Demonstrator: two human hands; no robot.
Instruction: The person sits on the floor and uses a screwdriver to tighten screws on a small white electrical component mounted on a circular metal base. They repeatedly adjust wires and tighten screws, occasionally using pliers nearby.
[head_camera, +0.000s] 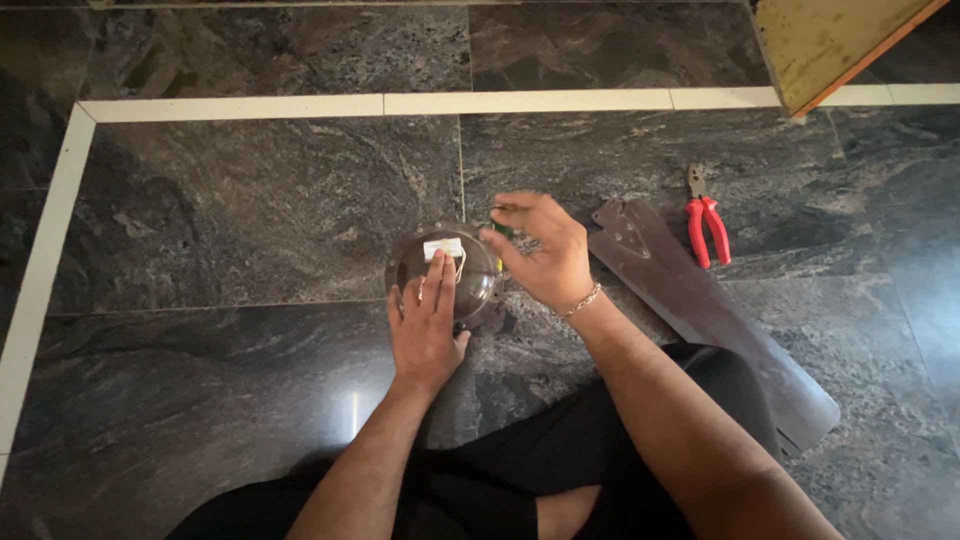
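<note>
Crossed legs are seen nearest. On the floor, a round motor housing is pressed by the flat left hand; the right hand is pinched on a small green tool. Without this pressure, the housing could slide away.

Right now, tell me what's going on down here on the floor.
A person sits on the dark stone floor with a round dark fan motor housing in front of them. The left hand lies flat on top of it, fingers over a small white part. The right hand pinches a small green-tipped thing at the housing's far edge; what it is can't be made out. A detached fan blade and red-handled pliers lie to the right.
</note>
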